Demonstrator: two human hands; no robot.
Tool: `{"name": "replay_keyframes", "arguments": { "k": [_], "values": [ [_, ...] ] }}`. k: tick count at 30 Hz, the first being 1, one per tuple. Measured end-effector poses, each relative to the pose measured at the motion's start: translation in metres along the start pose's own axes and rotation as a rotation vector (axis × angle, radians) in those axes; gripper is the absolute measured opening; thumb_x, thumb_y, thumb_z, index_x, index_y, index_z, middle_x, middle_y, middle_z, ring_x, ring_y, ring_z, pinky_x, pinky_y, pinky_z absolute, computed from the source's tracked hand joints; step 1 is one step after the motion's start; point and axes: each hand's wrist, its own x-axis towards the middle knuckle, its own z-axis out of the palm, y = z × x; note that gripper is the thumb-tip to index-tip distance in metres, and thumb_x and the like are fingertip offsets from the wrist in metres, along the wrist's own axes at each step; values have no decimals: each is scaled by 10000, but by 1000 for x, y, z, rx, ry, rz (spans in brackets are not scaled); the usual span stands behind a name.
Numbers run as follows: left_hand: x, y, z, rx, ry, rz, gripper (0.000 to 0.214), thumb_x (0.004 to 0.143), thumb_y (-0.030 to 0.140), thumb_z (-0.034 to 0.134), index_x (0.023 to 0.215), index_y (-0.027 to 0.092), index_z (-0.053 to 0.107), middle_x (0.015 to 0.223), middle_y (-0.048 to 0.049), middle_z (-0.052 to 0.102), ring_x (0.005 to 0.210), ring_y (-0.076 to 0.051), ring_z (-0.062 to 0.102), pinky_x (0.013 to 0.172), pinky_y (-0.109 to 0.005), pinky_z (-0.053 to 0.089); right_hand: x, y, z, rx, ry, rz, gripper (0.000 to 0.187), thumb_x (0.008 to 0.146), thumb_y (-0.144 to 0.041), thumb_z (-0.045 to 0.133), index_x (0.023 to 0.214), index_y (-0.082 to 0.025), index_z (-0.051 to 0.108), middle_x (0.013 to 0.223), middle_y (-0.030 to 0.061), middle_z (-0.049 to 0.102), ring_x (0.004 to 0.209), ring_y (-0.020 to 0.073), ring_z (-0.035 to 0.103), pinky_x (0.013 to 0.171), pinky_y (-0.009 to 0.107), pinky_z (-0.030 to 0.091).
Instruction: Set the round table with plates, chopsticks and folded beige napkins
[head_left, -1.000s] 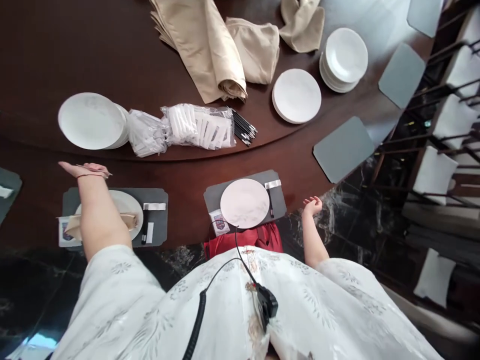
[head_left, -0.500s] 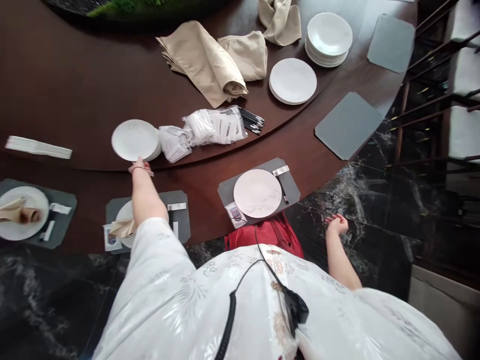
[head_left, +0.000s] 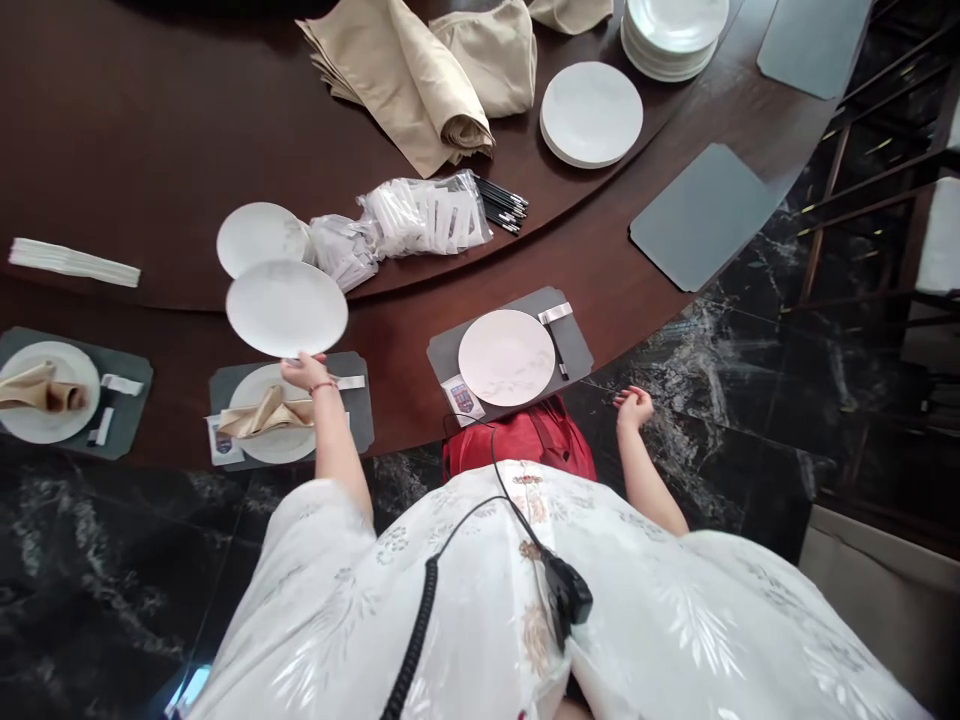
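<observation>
Watching from beside the bench [head_left: 150,150], the left hand [head_left: 306,372] is the busy one: its fingers [head_left: 300,366] are hooked under the edge of a white plate [head_left: 286,308], which rides tilted in the air. Gripping from below like that keeps fingers off the eating surface, I'd guess. The right hand [head_left: 634,407] is empty, loosely curled and hanging out past the bench edge over the black marble floor [head_left: 712,470], so it's clearly not involved.

Right under the raised plate sits a place setting on a grey mat [head_left: 360,420], with a tan folded napkin [head_left: 266,415] on its plate. Just past the raised plate is a small plate stack [head_left: 259,240], handy for reaching, next to a clear bag of white wrapped items [head_left: 424,215] and loose black chopsticks [head_left: 502,203]. Looks like supplies are grouped there to keep them within arm's length.

The middle mat [head_left: 450,340] has a plate [head_left: 506,357] centered on it, a chopstick set [head_left: 556,350] to its right and a printed card [head_left: 462,397] at the corner, so the spots seem laid out to match. Further up are bare grey mats [head_left: 701,215], tan napkins [head_left: 397,80] and more plates [head_left: 591,115].
</observation>
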Motion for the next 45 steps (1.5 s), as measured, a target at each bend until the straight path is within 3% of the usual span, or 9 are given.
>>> {"name": "replay_keyframes", "arguments": {
  "k": [3,7,11,15,22,28,34,39,45],
  "values": [
    [-78,-27,17,-31,-22,-125,117,879,165,383,808,230,316,545,74,446,459,-97,462,509,-202,381,-18,-8,38,-65,-126,11,235,786,-238,460,940,-142,610,767,10,642,515,81,591,469,178,481],
    [-154,-24,66,58,-403,-26,48,846,230,486,814,200,466,562,27,535,581,-138,595,633,-221,458,-29,-29,77,-155,-378,-95,284,808,-298,457,970,-137,625,835,40,682,574,91,602,534,194,497],
    [-190,-10,123,139,-717,55,100,840,239,488,891,182,553,572,8,565,618,-176,614,708,-264,470,-23,-50,95,-167,-591,-233,309,817,-329,441,972,-141,632,857,55,689,604,121,615,575,235,510],
    [-199,-12,156,215,-820,108,140,849,247,481,929,179,573,538,21,545,616,-188,616,760,-283,459,-11,-58,94,-126,-644,-258,323,820,-353,429,978,-146,622,857,56,681,610,134,612,575,252,510],
    [-197,-25,167,389,-806,144,142,852,282,526,925,182,597,527,-11,564,659,-226,628,772,-314,444,12,-49,81,-154,-685,-242,335,831,-390,432,983,-151,611,854,52,671,640,136,614,618,263,522],
    [-204,-17,155,478,-549,168,343,698,439,746,660,217,488,661,-121,618,887,-339,633,764,-382,449,12,-61,98,-220,-786,-243,379,822,-462,422,970,-164,604,871,55,684,656,132,620,608,251,520],
    [-256,34,159,-316,-539,-167,570,895,757,347,672,232,368,641,-80,560,807,-244,645,677,-351,508,-48,-100,135,-120,-1289,-184,348,809,-505,568,956,-195,627,784,0,672,607,107,608,550,219,512],
    [-303,83,173,-828,-554,-125,663,899,812,183,751,213,425,890,-117,669,992,-253,672,807,-400,549,-101,-133,144,-103,-1779,-126,442,805,-631,633,915,-203,641,716,-18,661,527,85,577,490,202,499],
    [-318,107,192,-760,-363,-7,709,916,787,132,910,204,535,1166,-136,664,1152,-262,633,913,-417,526,-98,-160,137,-7,-1793,224,617,768,-786,591,889,-182,630,784,44,702,621,135,635,564,273,574]
  ]
}}
